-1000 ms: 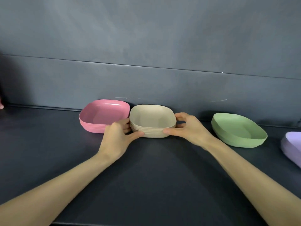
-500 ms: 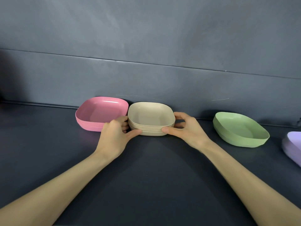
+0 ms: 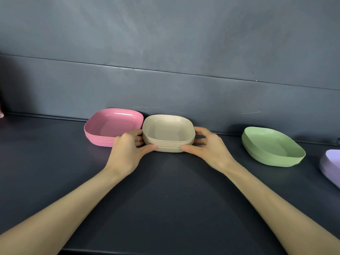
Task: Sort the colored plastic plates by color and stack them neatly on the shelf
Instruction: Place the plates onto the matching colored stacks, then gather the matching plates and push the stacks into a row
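Note:
A stack of several beige square plates [image 3: 168, 132] stands on the dark shelf [image 3: 165, 199] near the back wall. My left hand [image 3: 128, 150] grips its left side and my right hand [image 3: 207, 148] grips its right side, thumbs on the front edge. A stack of pink plates [image 3: 110, 126] sits right beside it on the left, almost touching. A green stack [image 3: 270, 146] lies further right, apart from the beige one. The edge of a purple stack [image 3: 331, 164] shows at the far right, partly cut off by the frame.
The dark grey back wall [image 3: 165, 80] rises directly behind the plates. A small pinkish object [image 3: 1, 114] peeks in at the far left edge. Open shelf surface lies between the beige and green stacks and in front of all stacks.
Both hands have stayed on the beige stack. The stack sits slightly closer to the pink plates and the rims look more evenly lined up; the view shifted a little.

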Tool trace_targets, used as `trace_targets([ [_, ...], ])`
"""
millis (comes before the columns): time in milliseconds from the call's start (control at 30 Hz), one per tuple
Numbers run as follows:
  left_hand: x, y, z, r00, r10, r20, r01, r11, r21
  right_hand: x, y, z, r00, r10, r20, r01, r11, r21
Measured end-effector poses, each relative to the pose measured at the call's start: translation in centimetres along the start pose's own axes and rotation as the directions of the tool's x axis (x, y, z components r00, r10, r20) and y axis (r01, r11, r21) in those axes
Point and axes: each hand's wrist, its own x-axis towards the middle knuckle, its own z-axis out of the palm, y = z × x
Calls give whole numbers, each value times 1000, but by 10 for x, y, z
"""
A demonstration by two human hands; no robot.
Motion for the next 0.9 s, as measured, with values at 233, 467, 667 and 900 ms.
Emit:
trace_targets([
  [233,0,-2,1,1000,-2,-10,2,1000,9,-1,-1,0,1000,-17,-4,17,999,-30],
  [467,-2,-2,0,1000,-27,8,25,994,105,-2,-7,-1,999,-18,34,21,993,-112],
  [667,-4,7,-12,996,6,90,-44,901,431,-7,-16,-8,995,4,100,29,946,-323],
  [900,-6,41,-30,973,182,142,-231,772,592,-23,-38,-37,996,6,85,42,829,-557],
])
